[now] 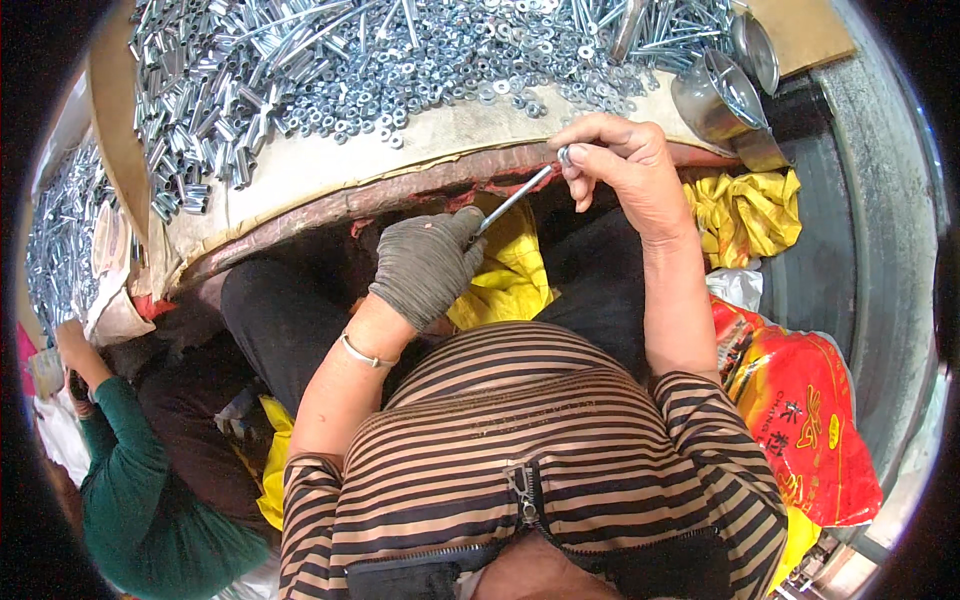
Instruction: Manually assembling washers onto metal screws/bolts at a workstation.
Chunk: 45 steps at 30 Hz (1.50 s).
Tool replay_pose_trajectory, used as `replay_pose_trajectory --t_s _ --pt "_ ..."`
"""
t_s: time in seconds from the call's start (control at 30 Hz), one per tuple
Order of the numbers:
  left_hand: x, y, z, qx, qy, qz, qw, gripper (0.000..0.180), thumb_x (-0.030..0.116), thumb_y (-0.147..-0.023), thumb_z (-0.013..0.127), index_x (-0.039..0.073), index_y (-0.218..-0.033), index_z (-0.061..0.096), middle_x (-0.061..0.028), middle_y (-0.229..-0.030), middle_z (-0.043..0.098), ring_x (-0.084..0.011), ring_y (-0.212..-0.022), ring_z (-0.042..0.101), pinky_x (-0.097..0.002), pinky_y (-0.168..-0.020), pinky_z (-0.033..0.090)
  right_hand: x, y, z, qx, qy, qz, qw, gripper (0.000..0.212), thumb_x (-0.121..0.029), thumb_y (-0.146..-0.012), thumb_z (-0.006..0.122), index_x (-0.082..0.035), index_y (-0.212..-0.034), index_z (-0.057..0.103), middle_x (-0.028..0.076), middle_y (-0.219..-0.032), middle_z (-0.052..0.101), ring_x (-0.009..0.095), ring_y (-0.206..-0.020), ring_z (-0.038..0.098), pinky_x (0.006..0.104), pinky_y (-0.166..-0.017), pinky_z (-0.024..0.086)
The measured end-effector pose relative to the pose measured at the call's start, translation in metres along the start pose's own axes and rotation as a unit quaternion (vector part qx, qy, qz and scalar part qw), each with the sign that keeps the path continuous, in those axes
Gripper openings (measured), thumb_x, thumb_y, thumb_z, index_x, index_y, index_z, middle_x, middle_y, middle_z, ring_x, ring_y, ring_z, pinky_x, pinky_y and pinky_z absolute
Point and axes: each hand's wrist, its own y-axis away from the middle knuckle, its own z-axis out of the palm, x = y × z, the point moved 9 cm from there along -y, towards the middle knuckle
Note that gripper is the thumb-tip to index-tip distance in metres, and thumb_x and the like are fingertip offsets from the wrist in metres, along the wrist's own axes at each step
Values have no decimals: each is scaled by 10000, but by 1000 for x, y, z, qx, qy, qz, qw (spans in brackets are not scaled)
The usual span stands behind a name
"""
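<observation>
My left hand (425,265), in a grey glove, is closed around one end of a long metal bolt (513,200) that slants up to the right. Close to the bolt's free tip, my bare right hand (640,180) pinches a small metal ring (564,156); whether it is a nut or a washer I cannot tell. The ring looks slightly apart from the tip. Beyond both hands, a cloth-covered table (470,125) bears a heap of nuts and washers (470,60), with metal sleeves (215,110) heaped on the left.
Metal cups (715,95) stand at the table's right end, near yellow sacking (745,215). A red printed bag (810,430) lies beside my right arm. A curved board (115,130) divides the heaps at left, where a person in a green sleeve (130,440) sits.
</observation>
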Motion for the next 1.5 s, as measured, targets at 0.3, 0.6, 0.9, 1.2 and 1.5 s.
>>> replay_pose_trajectory --t_s 0.3,0.6,0.9,1.2,1.5 --pt "4 4 2 2 -2 46 999 151 254 -815 585 118 -880 581 -106 -721 621 -306 -675 624 -443 -564 464 1 4 20 -138 13 34 990 177 -113 -855 605 10 -965 668 38 -702 606 70 -546 572 208 -462 486" --pt "-13 -5 3 -4 150 -37 988 203 235 -830 614 95 -976 638 -154 -766 639 -335 -706 625 -380 -620 484 36 -44 -6 3 21 17 1000 300 -290 -858 616 -16 -981 633 78 -734 626 160 -570 610 269 -485 501" --pt "-28 -5 9 7 162 -112 980 260 302 -826 535 91 -955 616 -182 -808 647 -377 -768 626 -481 -694 485 22 -62 -6 130 558 -95 814 212 -192 -846 563 -20 -970 561 199 -879 612 385 -817 602 455 -720 471" --pt "-18 -1 -3 -80 137 -84 984 251 302 -835 520 110 -946 638 -147 -819 657 -342 -805 638 -469 -718 486 10 -34 27 -36 19 0 999 206 -133 -859 586 27 -988 596 60 -707 560 111 -547 539 239 -457 474" --pt "-15 -7 -11 40 69 -41 996 175 282 -779 607 113 -821 621 -138 -673 619 -328 -655 630 -445 -579 487 11 -22 11 34 21 -36 999 133 -130 -866 589 -11 -918 563 15 -641 485 82 -482 447 201 -416 348"
